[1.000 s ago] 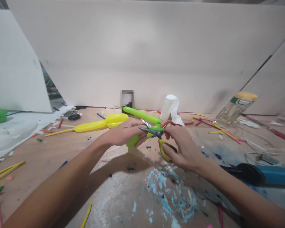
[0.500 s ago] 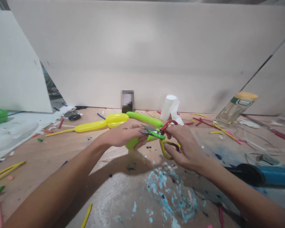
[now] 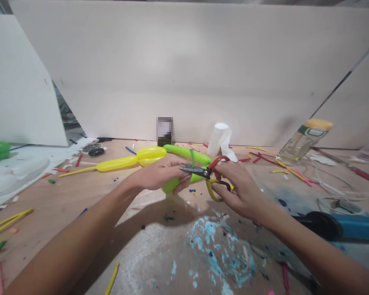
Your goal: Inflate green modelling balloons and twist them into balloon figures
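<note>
My right hand [image 3: 238, 186] grips scissors [image 3: 205, 172] by their red and yellow handles, the blades closed and pointing left toward my left fingers. My left hand [image 3: 160, 172] is closed on the green balloon [image 3: 187, 153], part of which hangs below the fingers. Just above the blades is a short darker green strip [image 3: 192, 156]. A yellow balloon [image 3: 119, 163] with a thin tail and two round bubbles lies left of my left hand, beside the green one.
A white paper roll [image 3: 218, 139] and a small dark box [image 3: 164, 130] stand by the white board [image 3: 172, 73]. A bottle [image 3: 304, 141] and blue pump [image 3: 359, 228] are at the right. Balloon scraps [image 3: 261, 157] litter the table [image 3: 126, 254].
The scissors' blades have come together. The darker green strip that lay along them now stands above the blades. Both hands have barely moved.
</note>
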`<state>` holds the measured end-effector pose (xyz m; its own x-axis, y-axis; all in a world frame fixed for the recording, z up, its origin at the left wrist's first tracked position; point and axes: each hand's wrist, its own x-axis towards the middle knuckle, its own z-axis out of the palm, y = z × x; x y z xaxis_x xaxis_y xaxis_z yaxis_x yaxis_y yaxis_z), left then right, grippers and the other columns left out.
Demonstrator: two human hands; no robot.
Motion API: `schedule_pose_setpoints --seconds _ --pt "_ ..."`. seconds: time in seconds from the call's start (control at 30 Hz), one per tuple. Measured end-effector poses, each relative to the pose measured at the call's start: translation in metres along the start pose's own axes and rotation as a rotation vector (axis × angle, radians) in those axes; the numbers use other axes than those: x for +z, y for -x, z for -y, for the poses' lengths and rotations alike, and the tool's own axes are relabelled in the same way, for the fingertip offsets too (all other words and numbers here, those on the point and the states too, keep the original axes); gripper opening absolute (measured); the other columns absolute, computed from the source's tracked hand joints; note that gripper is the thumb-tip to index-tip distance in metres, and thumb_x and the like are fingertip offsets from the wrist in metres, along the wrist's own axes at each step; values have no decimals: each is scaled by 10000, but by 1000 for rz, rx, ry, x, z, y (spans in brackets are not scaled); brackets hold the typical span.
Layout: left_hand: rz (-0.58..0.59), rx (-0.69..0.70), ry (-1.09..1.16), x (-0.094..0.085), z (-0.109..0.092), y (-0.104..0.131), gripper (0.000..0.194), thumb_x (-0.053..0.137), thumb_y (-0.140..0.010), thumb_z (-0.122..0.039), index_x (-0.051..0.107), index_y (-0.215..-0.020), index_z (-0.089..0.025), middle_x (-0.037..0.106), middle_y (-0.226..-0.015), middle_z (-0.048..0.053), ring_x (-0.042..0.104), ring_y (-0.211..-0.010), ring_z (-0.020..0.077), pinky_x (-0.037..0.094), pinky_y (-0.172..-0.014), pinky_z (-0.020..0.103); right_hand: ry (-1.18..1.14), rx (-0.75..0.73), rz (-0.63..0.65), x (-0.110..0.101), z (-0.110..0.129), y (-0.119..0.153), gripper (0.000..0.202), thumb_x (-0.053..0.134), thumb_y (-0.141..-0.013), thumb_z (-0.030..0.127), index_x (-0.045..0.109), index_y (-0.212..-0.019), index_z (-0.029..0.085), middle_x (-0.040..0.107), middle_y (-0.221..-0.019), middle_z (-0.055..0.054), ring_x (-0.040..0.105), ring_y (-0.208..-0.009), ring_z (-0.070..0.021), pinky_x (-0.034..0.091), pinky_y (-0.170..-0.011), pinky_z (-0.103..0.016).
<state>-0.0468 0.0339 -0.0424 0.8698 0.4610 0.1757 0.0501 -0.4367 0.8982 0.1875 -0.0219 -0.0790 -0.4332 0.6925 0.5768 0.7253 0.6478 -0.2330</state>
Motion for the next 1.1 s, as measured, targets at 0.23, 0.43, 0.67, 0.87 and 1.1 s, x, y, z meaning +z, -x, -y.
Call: schedule_pose_setpoints --seconds 0.23,0.43,0.67,0.87,1.1 --pt "-23 19 28 1 3 -1 322 399 -893 -257 436 -585 -169 533 -551 -11 516 -536 98 438 -580 242 -34 26 -6 2 -2 1 111 543 -845 233 560 -948 198 590 -838 -56 504 -811 -218 372 -718 -340" --pt "-35 15 10 0 5 -2 319 411 -880 -267 473 -584 -165 545 -553 4 511 -541 106 435 -568 247 -42 40 -35 4 -4 2 112 502 -864 226 577 -942 194 608 -857 -68 521 -820 -222 388 -703 -338" --pt "-83 -7 -24 -4 9 -2 376 392 -894 -311 494 -566 -159 558 -535 18 517 -541 113 432 -566 251 61 72 -76 7 -6 -1 144 466 -894 262 556 -979 190 609 -891 -81 527 -809 -227 382 -718 -361" --pt "-145 17 -149 -3 6 -4 377 359 -887 -230 509 -550 -155 563 -536 4 510 -554 101 419 -601 241 -38 206 17 1 5 -1 238 535 -831 292 521 -1042 185 584 -964 -85 520 -845 -230 405 -744 -371" --pt "-474 -23 -416 0 9 -9 369 342 -905 -280 470 -580 -162 518 -548 -11 466 -538 101 364 -562 241 -550 414 306 5 12 1 300 458 -873 506 535 -922 219 581 -833 -47 535 -730 -193 466 -684 -362"
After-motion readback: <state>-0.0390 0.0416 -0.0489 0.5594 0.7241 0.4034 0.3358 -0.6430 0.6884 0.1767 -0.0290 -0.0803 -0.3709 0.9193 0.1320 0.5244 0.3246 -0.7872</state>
